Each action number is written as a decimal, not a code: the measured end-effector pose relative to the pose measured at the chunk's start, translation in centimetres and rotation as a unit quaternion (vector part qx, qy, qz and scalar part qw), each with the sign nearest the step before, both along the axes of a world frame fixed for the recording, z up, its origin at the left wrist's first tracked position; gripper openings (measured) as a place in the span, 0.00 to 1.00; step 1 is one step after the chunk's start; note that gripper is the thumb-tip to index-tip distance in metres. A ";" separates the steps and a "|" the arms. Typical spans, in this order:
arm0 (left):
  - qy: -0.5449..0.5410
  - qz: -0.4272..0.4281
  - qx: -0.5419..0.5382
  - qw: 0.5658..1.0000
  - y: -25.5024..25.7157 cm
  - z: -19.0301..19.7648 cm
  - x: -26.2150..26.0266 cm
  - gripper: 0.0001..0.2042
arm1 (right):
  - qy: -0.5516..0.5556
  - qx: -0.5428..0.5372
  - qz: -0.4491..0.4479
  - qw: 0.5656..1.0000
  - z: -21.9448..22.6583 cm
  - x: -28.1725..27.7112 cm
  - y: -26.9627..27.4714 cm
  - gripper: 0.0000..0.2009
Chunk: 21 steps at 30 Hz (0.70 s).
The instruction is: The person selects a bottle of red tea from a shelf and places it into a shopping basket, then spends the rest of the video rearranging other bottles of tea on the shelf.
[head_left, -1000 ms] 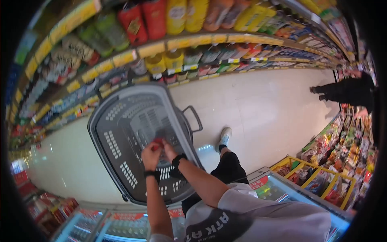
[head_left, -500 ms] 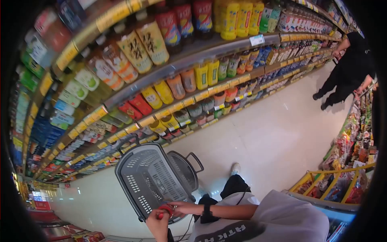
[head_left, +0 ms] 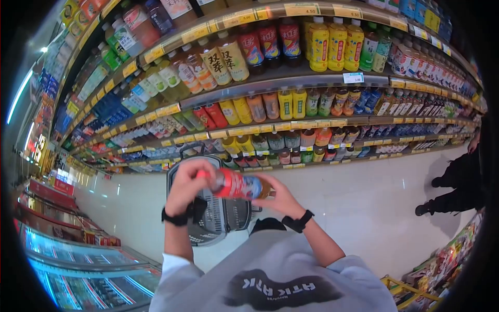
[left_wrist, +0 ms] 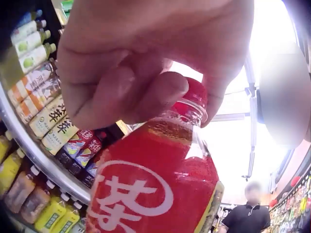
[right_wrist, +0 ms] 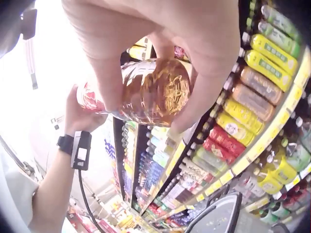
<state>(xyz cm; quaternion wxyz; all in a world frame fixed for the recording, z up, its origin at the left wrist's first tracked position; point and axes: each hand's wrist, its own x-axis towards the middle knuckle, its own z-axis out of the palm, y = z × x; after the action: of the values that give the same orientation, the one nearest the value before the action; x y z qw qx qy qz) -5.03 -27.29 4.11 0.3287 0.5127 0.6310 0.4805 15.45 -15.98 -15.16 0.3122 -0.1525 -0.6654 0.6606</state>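
A red-labelled tea bottle (head_left: 236,184) with amber liquid lies roughly sideways between both hands, above the shopping basket (head_left: 179,179). At its cap end, my left hand (head_left: 189,187) curls its fingers about the red cap (left_wrist: 196,91), as the left wrist view shows up close. The bottle's base is gripped by my right hand (head_left: 280,198); in the right wrist view the fingers and thumb span the clear bottom (right_wrist: 175,94). Part of the grey basket is hidden behind the left hand and the bottle.
Shelves of bottled drinks (head_left: 262,104) with yellow price tags curve across the front. A person in dark clothes (head_left: 457,177) stands at the right. Glass-topped freezers (head_left: 93,275) line the lower left. Pale tiled floor (head_left: 353,208) lies between the shelves and me.
Both hands have come up from low over the basket, and the bottle now shows lengthwise between them. The head view has swung toward the shelves, and the basket sits partly behind the hands.
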 end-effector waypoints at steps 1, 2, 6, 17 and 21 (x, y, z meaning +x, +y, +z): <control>-0.017 -0.007 -0.004 1.000 1.2 0.5 0.1 0.03 | 0.038 -0.069 0.010 0.997 0.7 0.4 0.6 0.40; -0.033 -0.016 -0.007 0.999 2.5 0.9 0.0 0.03 | 0.077 -0.137 0.017 0.987 1.2 0.9 1.1 0.40; -0.005 -0.014 -0.018 1.000 7.8 1.3 0.2 0.03 | 0.039 -0.056 -0.068 0.995 0.4 1.8 3.4 0.38; -0.096 -0.057 -0.016 0.994 20.7 -1.5 -3.2 0.11 | 0.039 -0.230 -0.029 0.972 1.3 1.6 10.5 0.25; -0.120 -0.106 -0.013 0.987 24.4 -1.9 -5.0 0.10 | 0.069 -0.367 0.035 0.927 2.1 1.0 13.0 0.27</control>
<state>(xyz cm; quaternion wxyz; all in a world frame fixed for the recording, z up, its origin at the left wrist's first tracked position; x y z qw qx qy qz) -10.00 -2.89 2.17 0.4581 0.5109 0.5353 0.4926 16.45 -2.98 -13.11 0.2566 -0.1874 -0.3586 0.8777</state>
